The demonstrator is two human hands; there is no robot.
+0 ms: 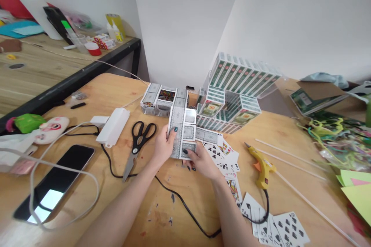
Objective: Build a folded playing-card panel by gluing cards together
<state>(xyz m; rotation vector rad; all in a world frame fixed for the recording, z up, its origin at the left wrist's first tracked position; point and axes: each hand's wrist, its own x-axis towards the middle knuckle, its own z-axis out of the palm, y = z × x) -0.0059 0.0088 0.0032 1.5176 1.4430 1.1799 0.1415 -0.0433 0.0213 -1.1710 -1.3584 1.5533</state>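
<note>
Between my two hands is a flat panel of joined playing cards [177, 115], grey patterned backs facing up, with several short card pieces sticking out along its right side. My left hand [165, 142] grips its left edge, thumb on top. My right hand [201, 158] pinches the lowest short piece, thumb above and fingers partly hidden beneath. Behind the panel stands a box-like structure built of cards [156, 98]. Loose face-up playing cards [223, 158] lie right of my right hand, partly covered by a card strip [207, 136].
Black-handled scissors [136, 148], a white power strip [113, 127] and a phone [55, 185] lie on the left. On the right are a yellow glue gun [262, 166], glue sticks [290, 162] and fanned cards [278, 229]. Stacked card boxes [228, 92] stand behind. A black cable crosses the front.
</note>
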